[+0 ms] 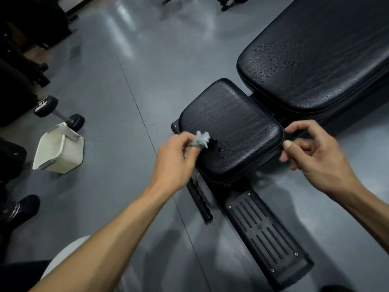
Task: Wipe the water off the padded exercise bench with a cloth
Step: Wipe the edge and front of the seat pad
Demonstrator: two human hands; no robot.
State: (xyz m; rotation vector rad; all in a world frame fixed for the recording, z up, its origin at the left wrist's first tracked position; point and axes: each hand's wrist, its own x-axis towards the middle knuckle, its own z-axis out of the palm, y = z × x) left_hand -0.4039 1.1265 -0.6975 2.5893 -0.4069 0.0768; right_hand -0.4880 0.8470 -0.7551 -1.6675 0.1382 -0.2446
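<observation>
Grey gym floor (130, 85); droplets bead the bench (229, 127) pads. Left hand (174, 161) pinches the bunched cloth (201, 140) at the seat's edge. Right hand (311, 150) seemingly grips the seat's corner, its fingertips partly hidden.

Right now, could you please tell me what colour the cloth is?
The cloth is pale grey-blue, seen best in the head view, bunched in the left hand.

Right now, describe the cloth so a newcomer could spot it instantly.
Find the black padded bench and follow it to its small seat pad nearest the camera. At that pad's left edge, the left hand pinches the cloth, a crumpled pale grey wad beside a few water drops. It is the only light, soft thing against the dark vinyl.
</observation>
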